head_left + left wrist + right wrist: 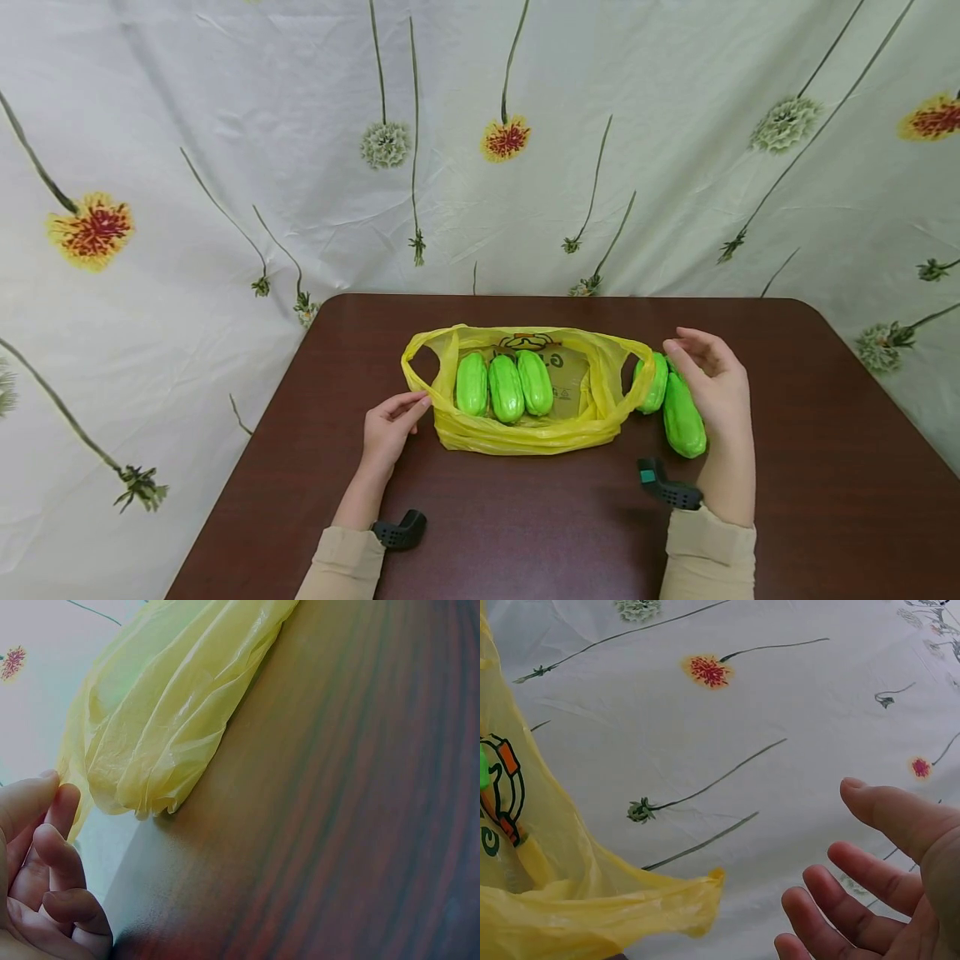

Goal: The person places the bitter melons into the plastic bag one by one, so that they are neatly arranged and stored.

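A yellow plastic bag [525,437] lies spread on the table with its mouth facing up. Inside it, three glossy bright green cucumber-like vegetables [506,390] rest side by side. My left hand [393,427] pinches the rim by the bag's left handle between thumb and forefinger; the left wrist view also shows this pinch on the yellow film [150,742]. To the right of the bag are two more green vegetables [683,421], one partly behind the right handle. Over them hovers my right hand [711,379], its fingers loosely spread and nothing held, apart from the bag in the right wrist view.
The dark brown table [525,525] has rounded far corners. Behind it hangs a white cloth [465,192] printed with flowers. A black wrist device [401,531] is on the left wrist, another black device [670,486] on the right.
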`<state>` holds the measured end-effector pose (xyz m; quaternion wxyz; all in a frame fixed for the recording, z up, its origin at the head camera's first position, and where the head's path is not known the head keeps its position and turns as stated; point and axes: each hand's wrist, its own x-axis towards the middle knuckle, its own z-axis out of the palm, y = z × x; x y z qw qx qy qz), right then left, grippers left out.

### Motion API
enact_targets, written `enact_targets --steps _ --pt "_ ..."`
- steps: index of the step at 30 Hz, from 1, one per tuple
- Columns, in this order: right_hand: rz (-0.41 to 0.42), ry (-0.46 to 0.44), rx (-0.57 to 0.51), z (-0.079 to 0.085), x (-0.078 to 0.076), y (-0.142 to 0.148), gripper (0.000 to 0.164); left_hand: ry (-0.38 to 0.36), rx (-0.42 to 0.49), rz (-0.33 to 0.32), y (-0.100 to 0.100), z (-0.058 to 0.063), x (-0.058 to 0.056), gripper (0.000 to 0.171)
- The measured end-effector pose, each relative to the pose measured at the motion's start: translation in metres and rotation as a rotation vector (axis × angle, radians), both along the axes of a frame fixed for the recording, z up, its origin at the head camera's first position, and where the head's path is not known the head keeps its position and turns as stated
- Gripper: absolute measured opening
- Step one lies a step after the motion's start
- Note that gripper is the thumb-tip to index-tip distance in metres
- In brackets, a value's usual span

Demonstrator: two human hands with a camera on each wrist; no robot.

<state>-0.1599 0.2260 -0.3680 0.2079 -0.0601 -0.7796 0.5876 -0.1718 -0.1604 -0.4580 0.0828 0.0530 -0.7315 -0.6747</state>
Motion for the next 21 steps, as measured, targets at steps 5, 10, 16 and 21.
enact_targets --steps 5,10,16,21 --pt "-0.037 -0.025 -0.066 -0.004 0.000 0.010 0.029 0.004 -0.001 -0.001 0.000 0.000 0.000 0.021" --pt "-0.082 -0.056 -0.155 -0.011 -0.001 0.022 0.027 0.008 -0.002 -0.003 0.000 -0.001 0.000 0.020" --pt "-0.121 -0.102 -0.246 -0.021 0.001 0.037 0.027 0.016 -0.001 -0.005 0.000 -0.002 0.000 0.020" --pt "-0.155 -0.139 -0.306 -0.029 0.000 0.047 0.032 0.027 0.003 -0.007 0.000 -0.001 0.000 0.020"
